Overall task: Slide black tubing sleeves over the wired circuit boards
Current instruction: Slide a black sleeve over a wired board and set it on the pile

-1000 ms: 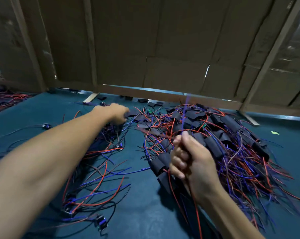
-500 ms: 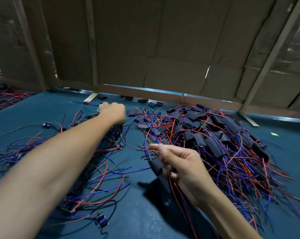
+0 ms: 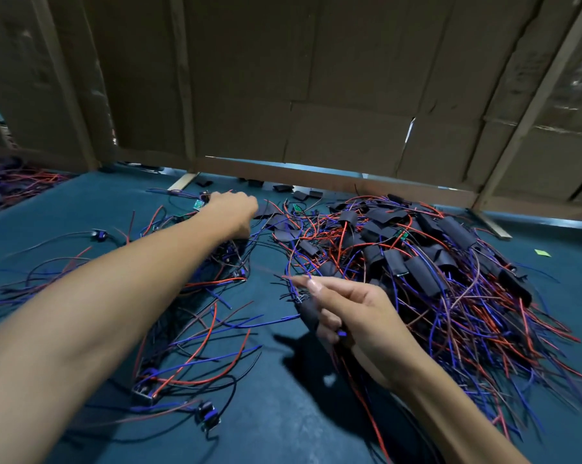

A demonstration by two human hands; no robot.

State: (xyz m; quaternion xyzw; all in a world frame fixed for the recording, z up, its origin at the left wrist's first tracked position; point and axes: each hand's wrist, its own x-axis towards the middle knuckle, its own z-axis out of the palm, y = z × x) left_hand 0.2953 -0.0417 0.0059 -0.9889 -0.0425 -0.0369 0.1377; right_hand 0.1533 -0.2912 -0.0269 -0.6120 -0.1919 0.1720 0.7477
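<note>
Black tubing sleeves (image 3: 420, 276) are piling up with red and blue wires on the right of the teal surface (image 3: 282, 413).

Right hand (image 3: 356, 313) is hovering at the pile's near edge, pinching a sleeved board (image 3: 308, 311), forefinger sticking out. Left hand (image 3: 232, 205) is reaching far over the loose wired circuit boards (image 3: 195, 296); fingers are curling down, can't tell what they're gripping.

Sleeved boards (image 3: 420, 276) heaped right; bare wired boards (image 3: 209, 415) scattered left.
</note>
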